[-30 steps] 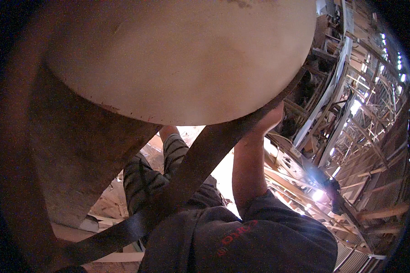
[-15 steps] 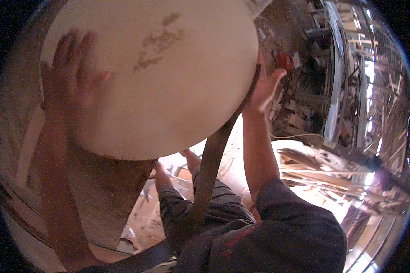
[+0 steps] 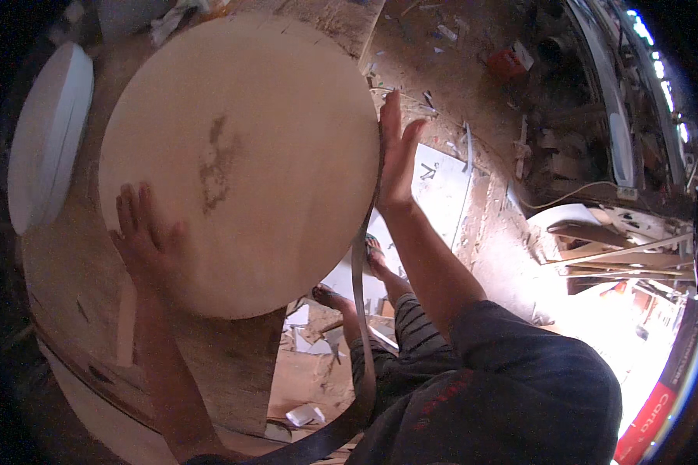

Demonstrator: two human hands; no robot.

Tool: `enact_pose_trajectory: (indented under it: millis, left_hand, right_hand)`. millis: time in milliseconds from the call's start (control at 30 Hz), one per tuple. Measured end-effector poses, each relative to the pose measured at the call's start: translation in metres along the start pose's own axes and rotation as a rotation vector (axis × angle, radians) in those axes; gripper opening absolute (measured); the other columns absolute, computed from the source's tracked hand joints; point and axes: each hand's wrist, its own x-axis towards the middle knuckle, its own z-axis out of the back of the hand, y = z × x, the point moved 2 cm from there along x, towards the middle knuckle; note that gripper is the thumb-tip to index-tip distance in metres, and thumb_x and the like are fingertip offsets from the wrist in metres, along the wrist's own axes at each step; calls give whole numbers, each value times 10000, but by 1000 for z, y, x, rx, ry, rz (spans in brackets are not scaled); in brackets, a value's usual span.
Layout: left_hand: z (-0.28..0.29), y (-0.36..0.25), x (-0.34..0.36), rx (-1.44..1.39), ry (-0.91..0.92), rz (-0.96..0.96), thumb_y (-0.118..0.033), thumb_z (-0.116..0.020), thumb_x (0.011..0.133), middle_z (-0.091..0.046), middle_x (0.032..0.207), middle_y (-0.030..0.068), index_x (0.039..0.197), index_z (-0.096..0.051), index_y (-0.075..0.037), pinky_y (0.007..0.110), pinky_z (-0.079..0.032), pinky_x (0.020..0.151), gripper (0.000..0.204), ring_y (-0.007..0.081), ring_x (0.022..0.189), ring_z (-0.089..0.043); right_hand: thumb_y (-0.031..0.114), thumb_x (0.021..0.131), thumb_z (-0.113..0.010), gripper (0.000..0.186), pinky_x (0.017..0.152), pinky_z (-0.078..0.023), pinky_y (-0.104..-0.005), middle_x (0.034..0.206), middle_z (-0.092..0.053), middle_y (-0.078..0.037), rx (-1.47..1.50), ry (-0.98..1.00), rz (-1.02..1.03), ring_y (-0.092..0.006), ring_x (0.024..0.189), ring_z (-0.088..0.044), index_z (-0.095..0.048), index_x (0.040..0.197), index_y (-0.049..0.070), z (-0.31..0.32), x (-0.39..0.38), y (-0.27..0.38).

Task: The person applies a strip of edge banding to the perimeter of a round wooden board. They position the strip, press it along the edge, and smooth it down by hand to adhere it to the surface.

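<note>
A large round pale wooden board (image 3: 287, 155) with a dark stain lies in front of me. My left hand (image 3: 151, 240) rests flat on its near left part, fingers spread. At the right rim, my right hand (image 3: 399, 155) has its palm against the edge, with fingers stretched out and thumb apart. A long dark flat strip (image 3: 358, 291) runs along that rim beside the right palm. From there it hangs down and curves across the front of my body toward my left forearm. Its far end is hidden.
The board lies on a brown worktable (image 3: 233, 372). White round panels (image 3: 50, 143) stand at the far left. White sheets (image 3: 442, 186) and offcuts lie on the dusty floor. A red box (image 3: 510, 62), a thin cable (image 3: 566, 192) and stacked wood scraps (image 3: 620, 260) are at the right.
My view has shifted, and the board appears lower and smaller, with more floor and the white panels showing. My right hand is still at the right rim, my left still on the board.
</note>
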Motion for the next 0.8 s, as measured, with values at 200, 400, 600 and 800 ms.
enact_pose_trajectory:
  millis: [200, 400, 600, 800]
  left_hand:
    - [5, -13, 8, -95, 64, 28, -641, -627, 896, -304, 1670, 200, 1612, -368, -159, 736, -170, 1156, 900, 424, 1548, -257]
    - [13, 0, 3, -146, -32, 27, -616, -675, 867, -353, 1625, 234, 1568, -429, -151, 731, -151, 1177, 877, 410, 1537, -272]
    - [87, -44, -57, -32, -35, 218, -486, -700, 860, -479, 1514, 208, 1457, -549, -146, 757, -181, 1146, 703, 386, 1473, -356]
    - [197, -55, -258, -164, -404, 754, -402, -810, 799, -635, 1202, 191, 1247, -654, -72, 541, -415, 1018, 578, 387, 1152, -591]
  right_hand:
    - [704, 1035, -196, 911, 1271, -115, -417, 1717, -89, -157, -69, -72, -13, -297, 1570, -141, -39, 1653, 53, -7, -43, 0]
    - [513, 1053, -471, 658, 1135, -401, -441, 1467, -523, -130, -45, -139, -377, -271, 1340, -507, -391, 1549, 87, 21, -74, -64]
    - [491, 1045, -510, 597, 1090, -459, -466, 1407, -567, -124, 102, -141, -374, -277, 1265, -561, -483, 1478, 80, 13, -57, -51]
    - [363, 981, -557, 640, 1102, -438, -587, 1467, -520, -237, -23, -93, -539, -404, 1306, -520, -456, 1491, -10, 43, -4, -38]
